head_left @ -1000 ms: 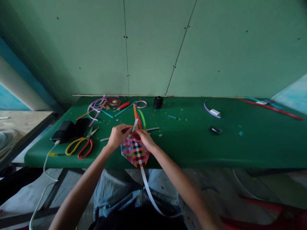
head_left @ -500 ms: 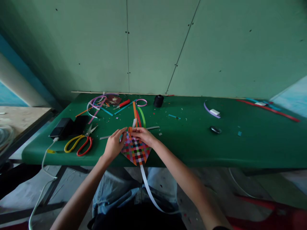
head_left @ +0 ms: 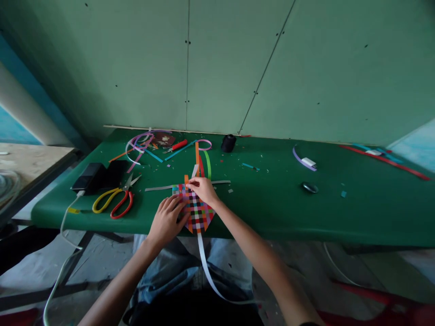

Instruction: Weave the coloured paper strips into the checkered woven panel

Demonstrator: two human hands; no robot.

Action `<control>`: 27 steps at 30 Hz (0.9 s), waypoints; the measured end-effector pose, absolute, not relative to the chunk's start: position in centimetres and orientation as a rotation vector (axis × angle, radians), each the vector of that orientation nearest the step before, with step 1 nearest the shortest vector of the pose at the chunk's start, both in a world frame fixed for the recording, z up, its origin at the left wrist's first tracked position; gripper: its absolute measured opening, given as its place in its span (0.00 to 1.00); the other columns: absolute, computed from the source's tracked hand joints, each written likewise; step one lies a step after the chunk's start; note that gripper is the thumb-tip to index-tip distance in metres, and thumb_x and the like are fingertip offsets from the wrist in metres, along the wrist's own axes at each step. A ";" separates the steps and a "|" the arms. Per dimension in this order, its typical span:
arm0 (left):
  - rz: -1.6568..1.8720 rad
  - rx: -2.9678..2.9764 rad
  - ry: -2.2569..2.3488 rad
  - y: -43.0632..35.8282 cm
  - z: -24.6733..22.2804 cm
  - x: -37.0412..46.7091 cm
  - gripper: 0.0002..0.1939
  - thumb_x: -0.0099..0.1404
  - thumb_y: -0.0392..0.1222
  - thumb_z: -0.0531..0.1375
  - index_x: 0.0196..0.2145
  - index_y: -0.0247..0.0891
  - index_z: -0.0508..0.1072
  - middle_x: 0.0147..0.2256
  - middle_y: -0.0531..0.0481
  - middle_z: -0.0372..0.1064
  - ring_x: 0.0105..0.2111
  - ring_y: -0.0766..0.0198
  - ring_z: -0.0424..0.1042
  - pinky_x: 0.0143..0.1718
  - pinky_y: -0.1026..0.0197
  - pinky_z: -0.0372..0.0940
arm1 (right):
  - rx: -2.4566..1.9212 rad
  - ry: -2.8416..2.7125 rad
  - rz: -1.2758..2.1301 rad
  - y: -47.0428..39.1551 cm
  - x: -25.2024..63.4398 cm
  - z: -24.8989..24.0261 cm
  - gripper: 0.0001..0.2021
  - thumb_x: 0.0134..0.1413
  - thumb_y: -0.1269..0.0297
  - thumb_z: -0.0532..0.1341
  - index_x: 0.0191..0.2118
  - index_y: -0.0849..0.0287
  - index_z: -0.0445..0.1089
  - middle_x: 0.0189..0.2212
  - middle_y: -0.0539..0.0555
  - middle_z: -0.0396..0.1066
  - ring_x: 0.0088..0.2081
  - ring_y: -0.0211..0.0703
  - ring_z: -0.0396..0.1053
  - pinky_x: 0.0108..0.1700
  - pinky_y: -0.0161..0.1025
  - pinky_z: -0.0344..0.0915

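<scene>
A single checkered woven piece lies on the green table at its near edge, left of center. Its long axis runs near to far, with the narrowing end toward the near side. From that end one white strip hangs over the edge and curves right above the lap.

Past the far end reach three longer strips — one orange, one red, one green — plus one short pale strip. Two grayish ends stick out sideways, one left, one right.

The left hand rests palm down, fingers spread, over the left part of the weave. The right hand has its fingertips drawn together at the far end, beside one short orange tab; whether they grip it, I cannot tell.

To the left lie one pair of scissors, blades pointing far, and one black box. Farther back are one red-handled cutter and one black spool. On the right sit one dark oval object and one curved purple strip against one white block.
</scene>
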State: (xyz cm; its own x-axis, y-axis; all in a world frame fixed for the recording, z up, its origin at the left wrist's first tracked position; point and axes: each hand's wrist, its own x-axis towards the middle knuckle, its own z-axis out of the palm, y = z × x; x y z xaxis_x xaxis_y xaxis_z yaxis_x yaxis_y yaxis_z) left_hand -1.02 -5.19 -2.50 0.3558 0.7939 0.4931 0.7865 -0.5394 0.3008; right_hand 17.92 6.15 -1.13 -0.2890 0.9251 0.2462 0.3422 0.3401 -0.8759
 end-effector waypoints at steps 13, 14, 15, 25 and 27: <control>0.938 2.575 1.496 -5.5 -2.9 -1.3 0.20 0.75 0.47 0.59 0.62 0.46 0.73 0.61 0.43 0.72 0.65 0.46 0.67 0.67 0.37 0.62 | -1.096 -1.964 0.804 6.6 17.7 -1.5 0.07 0.64 0.60 0.67 0.36 0.55 0.79 0.35 0.55 0.80 0.36 0.47 0.76 0.42 0.41 0.68; 0.939 2.576 1.497 -5.5 -2.9 -1.3 0.20 0.75 0.47 0.59 0.62 0.46 0.73 0.61 0.43 0.72 0.65 0.46 0.67 0.67 0.38 0.62 | -1.102 -1.973 0.793 6.7 17.6 -1.5 0.07 0.63 0.60 0.67 0.35 0.56 0.80 0.34 0.55 0.80 0.35 0.47 0.75 0.41 0.41 0.67; 0.940 2.577 1.497 -5.5 -2.9 -1.3 0.20 0.75 0.47 0.59 0.62 0.45 0.73 0.61 0.43 0.72 0.64 0.46 0.67 0.67 0.38 0.62 | -1.112 -1.980 0.784 6.8 17.6 -1.4 0.07 0.63 0.61 0.67 0.34 0.56 0.79 0.34 0.55 0.79 0.35 0.46 0.75 0.41 0.41 0.67; 0.939 2.578 1.496 -5.6 -2.8 -1.2 0.20 0.75 0.47 0.59 0.62 0.46 0.73 0.60 0.43 0.73 0.64 0.46 0.67 0.67 0.38 0.62 | -1.153 -1.985 0.892 7.5 17.8 -1.1 0.07 0.54 0.61 0.72 0.29 0.56 0.79 0.28 0.54 0.79 0.31 0.46 0.75 0.36 0.40 0.66; 0.946 2.580 1.495 -5.5 -2.8 -1.2 0.19 0.75 0.47 0.59 0.61 0.45 0.73 0.60 0.43 0.73 0.64 0.46 0.67 0.66 0.38 0.62 | -1.124 -1.945 0.943 7.6 18.0 -1.1 0.09 0.56 0.56 0.70 0.33 0.56 0.80 0.31 0.54 0.80 0.33 0.46 0.75 0.36 0.40 0.67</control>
State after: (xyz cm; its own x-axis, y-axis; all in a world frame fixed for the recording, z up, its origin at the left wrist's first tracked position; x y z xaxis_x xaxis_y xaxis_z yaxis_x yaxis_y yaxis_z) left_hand -1.22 -5.53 -2.84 0.3604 0.7924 0.4921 0.7843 -0.5430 0.3001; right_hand 18.05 7.56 -1.10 -0.3870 0.8995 0.2027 0.3978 0.3612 -0.8434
